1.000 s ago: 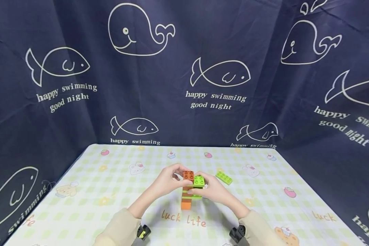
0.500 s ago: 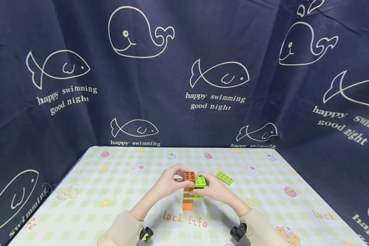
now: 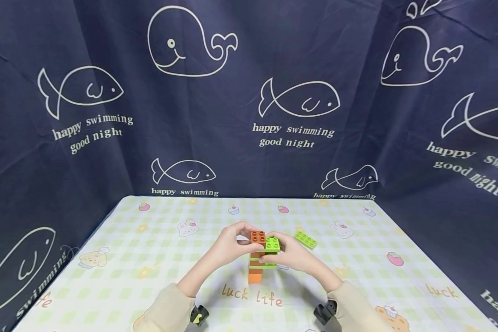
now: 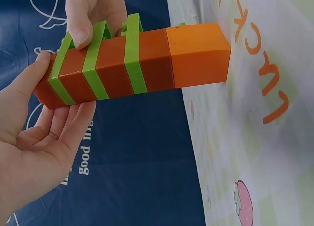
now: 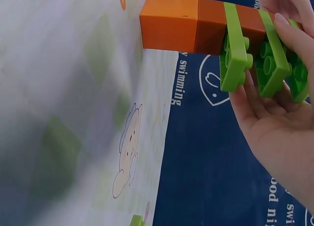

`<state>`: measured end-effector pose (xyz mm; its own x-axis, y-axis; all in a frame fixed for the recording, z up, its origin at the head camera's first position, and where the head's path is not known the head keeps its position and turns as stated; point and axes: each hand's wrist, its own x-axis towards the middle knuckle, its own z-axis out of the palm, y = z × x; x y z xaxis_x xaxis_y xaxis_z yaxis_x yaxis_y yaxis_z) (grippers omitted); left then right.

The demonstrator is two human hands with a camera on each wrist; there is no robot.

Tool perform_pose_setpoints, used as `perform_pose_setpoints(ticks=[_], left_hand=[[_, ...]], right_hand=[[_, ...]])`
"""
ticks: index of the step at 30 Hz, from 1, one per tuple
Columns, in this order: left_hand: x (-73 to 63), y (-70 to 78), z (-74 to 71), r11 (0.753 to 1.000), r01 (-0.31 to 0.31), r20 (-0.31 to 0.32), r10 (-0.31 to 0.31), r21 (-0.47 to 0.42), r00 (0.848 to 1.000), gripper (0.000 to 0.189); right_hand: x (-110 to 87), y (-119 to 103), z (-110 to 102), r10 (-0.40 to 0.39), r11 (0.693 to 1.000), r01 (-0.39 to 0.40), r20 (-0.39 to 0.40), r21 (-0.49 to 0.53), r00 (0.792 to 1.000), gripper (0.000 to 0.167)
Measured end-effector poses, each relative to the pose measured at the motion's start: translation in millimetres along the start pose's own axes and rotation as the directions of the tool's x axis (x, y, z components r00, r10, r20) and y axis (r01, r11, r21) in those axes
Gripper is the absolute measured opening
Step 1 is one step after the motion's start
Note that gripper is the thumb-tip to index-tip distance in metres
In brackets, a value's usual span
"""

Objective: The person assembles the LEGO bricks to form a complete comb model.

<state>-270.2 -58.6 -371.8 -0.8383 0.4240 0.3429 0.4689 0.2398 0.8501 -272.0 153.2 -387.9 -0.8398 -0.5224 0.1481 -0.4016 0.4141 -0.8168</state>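
Note:
A tower of toy building bricks stands on the table, with an orange brick at its foot. Above it, reddish-brown bricks alternate with thin green plates, whose studded ends jut out to the right. My left hand grips the topmost brown brick between thumb and fingers. From the other side my right hand holds the overhanging green ends, thumb in front and fingers behind. In the left wrist view the right thumb lies against the upper part of the tower.
A loose green studded plate lies on the table behind the right hand. The table has a checked, printed cloth. A dark blue curtain with fish and whale drawings hangs at the back and sides.

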Motion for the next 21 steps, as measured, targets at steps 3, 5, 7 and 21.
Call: perform_pose_setpoints(ticks=[3, 5, 7, 21], left_hand=[[0.6, -0.8, 0.6, 1.000, -0.003, 0.001, 0.003, 0.002, 1.000, 0.029], [0.9, -1.2, 0.9, 1.000, -0.005, 0.000, 0.005, 0.002, 1.000, 0.029], [1.3, -1.4, 1.1, 1.000, -0.006, -0.001, 0.006, -0.001, 1.000, 0.029], [-0.8, -1.5, 1.9, 1.000, 0.000, -0.001, 0.000, -0.023, 1.000, 0.030]], right_hand=[[-2.1, 0, -3, 0.000, 1.000, 0.000, 0.012, 0.009, 1.000, 0.041], [-3.0, 1, -5, -0.002, 1.000, 0.002, 0.016, 0.021, 1.000, 0.043], [-3.7, 2, -7, -0.019, 0.999, 0.018, 0.020, 0.035, 1.000, 0.043], [-11.4, 8, -17, -0.026, 0.999, 0.026, -0.005, 0.041, 1.000, 0.035]])
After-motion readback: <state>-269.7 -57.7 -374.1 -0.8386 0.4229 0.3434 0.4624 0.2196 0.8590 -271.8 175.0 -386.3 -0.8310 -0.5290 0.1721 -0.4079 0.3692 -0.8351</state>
